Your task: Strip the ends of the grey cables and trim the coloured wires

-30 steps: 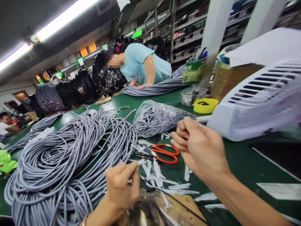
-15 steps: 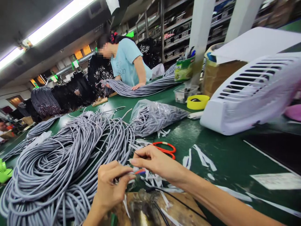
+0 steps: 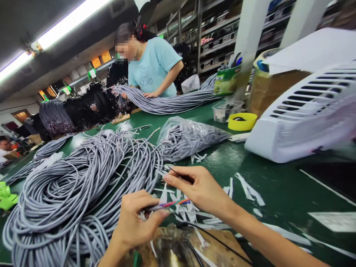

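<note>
In the head view, my left hand [image 3: 140, 218] pinches the end of a grey cable between thumb and fingers. Coloured wires [image 3: 175, 203], pink, green, orange and blue, stick out of that end to the right. A white strip [image 3: 164, 193] stands up beside them. My right hand [image 3: 201, 187] is just above and right of the wires, closed on a thin dark pointed tool [image 3: 180, 174] whose kind I cannot make out. Left of my hands lies a large coil of grey cables [image 3: 80, 181].
A plastic bag of short grey pieces [image 3: 191, 139] lies ahead, near yellow tape [image 3: 242, 121]. A white slotted housing [image 3: 300, 115] stands right. White scraps [image 3: 250, 189] litter the green table [image 3: 222, 163]. Below my hands is a wooden board [image 3: 222, 244]. Across, a co-worker [image 3: 152, 66] handles a cable bundle [image 3: 178, 104].
More of the coloured wires and a raised white strip now show at the cable end. My right hand has shifted slightly right, and the red-handled scissors beside it are no longer visible.
</note>
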Motion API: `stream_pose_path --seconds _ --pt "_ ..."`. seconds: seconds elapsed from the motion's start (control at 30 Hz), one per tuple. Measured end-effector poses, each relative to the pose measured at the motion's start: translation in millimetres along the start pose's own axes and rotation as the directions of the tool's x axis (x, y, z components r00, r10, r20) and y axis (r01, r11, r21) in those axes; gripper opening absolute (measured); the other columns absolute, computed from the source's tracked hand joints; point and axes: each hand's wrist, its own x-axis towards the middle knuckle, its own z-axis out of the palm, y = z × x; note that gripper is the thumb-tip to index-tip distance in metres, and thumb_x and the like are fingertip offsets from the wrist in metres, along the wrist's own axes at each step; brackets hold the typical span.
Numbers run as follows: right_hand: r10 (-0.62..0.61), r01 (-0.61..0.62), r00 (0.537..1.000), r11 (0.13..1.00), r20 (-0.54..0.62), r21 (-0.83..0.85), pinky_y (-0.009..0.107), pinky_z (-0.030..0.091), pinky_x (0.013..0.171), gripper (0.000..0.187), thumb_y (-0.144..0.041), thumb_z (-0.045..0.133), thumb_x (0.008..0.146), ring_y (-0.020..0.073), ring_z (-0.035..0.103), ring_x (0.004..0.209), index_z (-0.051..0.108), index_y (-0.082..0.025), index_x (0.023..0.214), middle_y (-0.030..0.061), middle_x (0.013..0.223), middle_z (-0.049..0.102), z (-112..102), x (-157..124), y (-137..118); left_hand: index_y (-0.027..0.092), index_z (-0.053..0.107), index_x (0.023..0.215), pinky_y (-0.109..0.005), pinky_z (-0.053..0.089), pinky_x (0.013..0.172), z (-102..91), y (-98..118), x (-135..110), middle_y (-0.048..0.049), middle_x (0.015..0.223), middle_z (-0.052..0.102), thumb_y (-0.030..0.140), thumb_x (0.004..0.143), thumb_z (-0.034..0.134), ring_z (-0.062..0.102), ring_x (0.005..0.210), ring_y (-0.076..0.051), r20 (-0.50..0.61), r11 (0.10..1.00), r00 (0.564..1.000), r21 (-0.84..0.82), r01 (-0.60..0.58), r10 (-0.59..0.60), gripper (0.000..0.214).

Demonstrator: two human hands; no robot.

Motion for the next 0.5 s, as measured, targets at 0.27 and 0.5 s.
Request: stream_pose_path --seconds 0.27,0.5 --pt "-0.052 0.053 0.998 0.998 0.036 -0.026 0.022 0.024 0.041 0.041 -0.047 0.046 0.077 0.0086 0.028 0.045 0.043 -0.018 0.048 -0.0038 0.047 0.033 -5 3 -2 0.012 0.071 0.082 -0.023 0.045 0.053 -12.2 -5 1 -0.0073 0.068 0.068 0.024 0.076 0.058 0.059 0.060 -0.015 -0.236 0.954 0.937 -0.221 0.205 -0.256 0.019" --pt "-0.326 0.321 0.944 0.942 -0.043 -0.102 0.023 0.025 0.041 0.037 -0.037 0.050 0.080 0.0080 0.032 0.040 0.050 -0.018 0.049 -0.0031 0.044 0.040 -10 -8 -12 0.013 0.070 0.079 -0.022 0.042 0.047 3.5 -3 1 -0.0040 0.058 0.064 0.013 0.074 0.057 0.053 0.048 -0.012 -0.146 0.984 0.984 0.126 0.122 -0.103 0.014"
